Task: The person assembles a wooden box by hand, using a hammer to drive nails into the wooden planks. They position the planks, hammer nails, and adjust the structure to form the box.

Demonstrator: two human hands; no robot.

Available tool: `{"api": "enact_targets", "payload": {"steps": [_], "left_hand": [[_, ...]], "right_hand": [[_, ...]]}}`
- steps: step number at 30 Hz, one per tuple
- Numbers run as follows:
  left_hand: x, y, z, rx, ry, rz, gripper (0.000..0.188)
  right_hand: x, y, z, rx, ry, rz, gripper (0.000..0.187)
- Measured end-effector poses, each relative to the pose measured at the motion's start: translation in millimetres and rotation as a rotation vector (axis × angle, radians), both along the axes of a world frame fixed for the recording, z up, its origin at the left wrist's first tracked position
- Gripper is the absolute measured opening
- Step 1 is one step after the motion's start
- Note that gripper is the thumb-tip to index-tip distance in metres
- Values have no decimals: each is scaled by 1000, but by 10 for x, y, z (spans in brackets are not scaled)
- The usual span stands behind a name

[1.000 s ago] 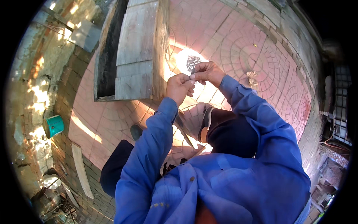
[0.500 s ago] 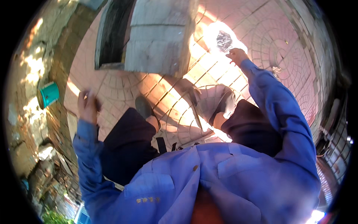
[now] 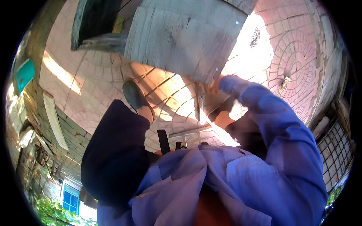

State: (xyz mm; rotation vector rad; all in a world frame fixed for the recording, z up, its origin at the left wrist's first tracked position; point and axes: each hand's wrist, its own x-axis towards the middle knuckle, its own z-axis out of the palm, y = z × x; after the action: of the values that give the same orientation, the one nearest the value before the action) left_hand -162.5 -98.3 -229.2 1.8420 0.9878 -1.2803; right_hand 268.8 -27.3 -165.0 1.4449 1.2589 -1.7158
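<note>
My right hand (image 3: 214, 85) is beside the lower right corner of a grey wooden board piece (image 3: 181, 37). The hand is smeared by motion, and the board partly hides it, so its fingers cannot be made out. Just left of it, a narrow bar-like object (image 3: 200, 101) stands out over the paving between my feet. Beyond the board's right edge lies a clear plastic bag (image 3: 255, 37) with a dark heap of thin pieces in it, glaring in sunlight. My left hand is not visible; the left sleeve is down by my lap.
An open dark wooden trough (image 3: 98, 41) adjoins the board on the left, with a small yellow thing inside. A teal container (image 3: 24, 75) and a loose wood strip (image 3: 54, 120) are at the left. Wire mesh (image 3: 335, 150) stands at the right. A dark strap-like piece (image 3: 163, 141) is near my lap.
My right hand has left the plastic bag and come back toward the board's corner. My left hand has gone out of sight. The view has turned, and the board appears larger and further right.
</note>
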Motion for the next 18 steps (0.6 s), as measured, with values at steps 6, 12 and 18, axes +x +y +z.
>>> {"api": "enact_targets", "payload": {"steps": [6,12,18], "left_hand": [[196,-57,-120,-36,-24,-195,26],[242,67,8,59,-32,-428,25],[-107,305,46,124,18,-379,29]], "right_hand": [[-317,-558,293,76,-64,-216,50],[-565,-1097,-297,-4,-335,-378,39],[-722,-1389,-27,203,-331,-723,36]]}}
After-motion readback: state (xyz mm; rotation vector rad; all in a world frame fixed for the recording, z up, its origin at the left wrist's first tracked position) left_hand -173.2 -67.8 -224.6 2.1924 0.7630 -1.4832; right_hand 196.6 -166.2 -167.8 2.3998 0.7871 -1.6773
